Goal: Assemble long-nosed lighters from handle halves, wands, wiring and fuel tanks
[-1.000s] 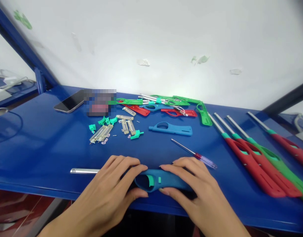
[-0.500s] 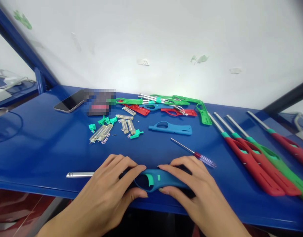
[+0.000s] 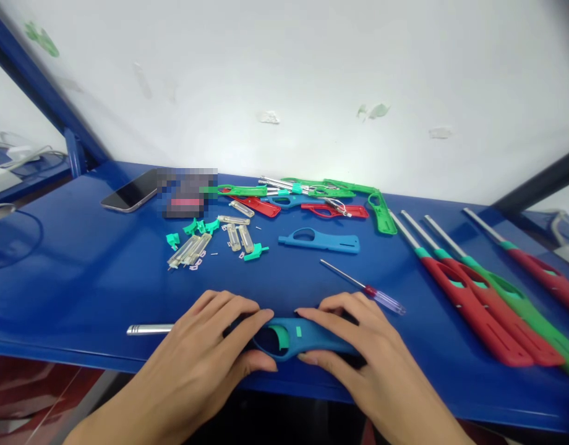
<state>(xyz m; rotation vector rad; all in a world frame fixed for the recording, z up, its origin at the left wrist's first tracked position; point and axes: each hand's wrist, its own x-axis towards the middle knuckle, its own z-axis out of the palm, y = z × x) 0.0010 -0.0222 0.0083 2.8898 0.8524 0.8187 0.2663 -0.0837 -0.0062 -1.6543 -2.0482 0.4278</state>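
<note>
A blue gas lighter (image 3: pixel 291 334) with a green trigger and a silver tube lies crosswise at the table's front edge, its tube pointing left. My left hand (image 3: pixel 214 352) is closed round its front part, thumb below and fingers above the trigger loop. My right hand (image 3: pixel 359 346) pinches the handle the same way from the right. Beyond my right hand rests a screwdriver (image 3: pixel 365 288) with a clear and red handle. A loose blue handle shell (image 3: pixel 324 241) lies farther back. Parts of the lighter are hidden under both hands.
Assembled red lighters (image 3: pixel 483 315) and a green lighter (image 3: pixel 521 306) lie on the right. Clear fuel tanks (image 3: pixel 189 250), green triggers (image 3: pixel 255 251) and tiny parts are scattered left of centre. Coloured shells (image 3: pixel 335 211) are heaped near the wall. A phone (image 3: pixel 133 191) lies at back left.
Almost nothing differs. Both hands keep their hold on the blue lighter, and the view has shifted very slightly.
</note>
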